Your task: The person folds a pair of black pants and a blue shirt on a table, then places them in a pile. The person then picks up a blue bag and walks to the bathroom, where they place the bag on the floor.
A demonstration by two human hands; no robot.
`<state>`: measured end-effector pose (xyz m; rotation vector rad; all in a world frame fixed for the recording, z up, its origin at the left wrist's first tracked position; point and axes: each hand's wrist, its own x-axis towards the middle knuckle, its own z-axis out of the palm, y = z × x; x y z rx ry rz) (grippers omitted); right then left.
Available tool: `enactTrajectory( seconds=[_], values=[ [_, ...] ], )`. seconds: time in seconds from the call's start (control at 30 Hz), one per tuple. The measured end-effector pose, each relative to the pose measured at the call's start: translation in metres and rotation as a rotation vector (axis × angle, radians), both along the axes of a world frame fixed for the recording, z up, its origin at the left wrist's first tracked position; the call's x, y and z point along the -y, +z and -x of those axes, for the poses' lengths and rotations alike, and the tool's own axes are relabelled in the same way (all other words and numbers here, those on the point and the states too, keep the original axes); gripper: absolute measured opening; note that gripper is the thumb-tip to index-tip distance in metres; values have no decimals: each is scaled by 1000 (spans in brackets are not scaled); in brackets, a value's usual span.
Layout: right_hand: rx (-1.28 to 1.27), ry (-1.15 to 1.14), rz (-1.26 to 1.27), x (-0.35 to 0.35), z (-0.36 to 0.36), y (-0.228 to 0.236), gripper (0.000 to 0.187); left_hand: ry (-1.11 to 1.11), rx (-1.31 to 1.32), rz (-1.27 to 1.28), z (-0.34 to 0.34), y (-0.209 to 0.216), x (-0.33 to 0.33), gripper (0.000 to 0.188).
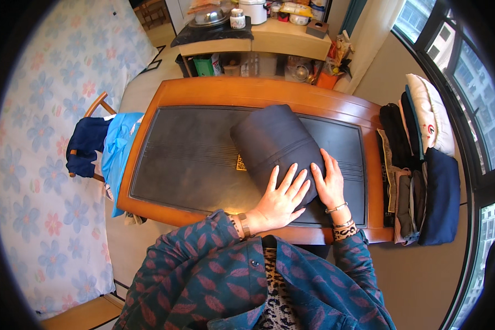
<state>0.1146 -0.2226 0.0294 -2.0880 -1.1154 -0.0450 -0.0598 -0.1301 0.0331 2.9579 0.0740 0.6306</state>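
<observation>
A dark navy bundle of smooth, puffy cloth, which looks like a folded padded garment, lies at a slant on the dark inset top of a wooden table. Its near end is under my left hand, which rests flat with the fingers spread. Against the bundle's near right edge lies my right hand, fingers stretched out and thumb apart. Neither hand is closed round the cloth.
Folded clothes are stacked along the table's right end, beside the window. At the left, a wooden chair carries blue clothes. Behind the table stands a cabinet with kitchen things. A flowered cloth covers something large at far left.
</observation>
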Motion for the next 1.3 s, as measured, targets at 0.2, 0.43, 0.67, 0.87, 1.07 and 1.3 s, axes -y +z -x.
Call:
enactTrajectory(
  seconds=[0.2, 0.43, 0.67, 0.87, 1.07, 1.3],
  values=[
    [-227, -94, -79, 16, 2, -9, 56, -160, 48, 184, 13, 15, -14, 71],
    [-529, -208, -177, 31, -5, -20, 51, -89, -155, -20, 8, 24, 5, 84],
    [-950, -127, -239, 31, 1, -2, 46, 70, -229, -46, 9, 24, 17, 93],
    [-1225, 70, -323, 30, 56, 22, 39, 210, -145, -34, 41, 14, 10, 104],
    [-1350, 163, -236, 20, 104, 41, 64, 263, 201, -123, 63, 3, -19, 74],
    [-1378, 386, -282, 15, 120, 45, 65, 283, 378, 59, 80, 26, -62, 69]
  ],
)
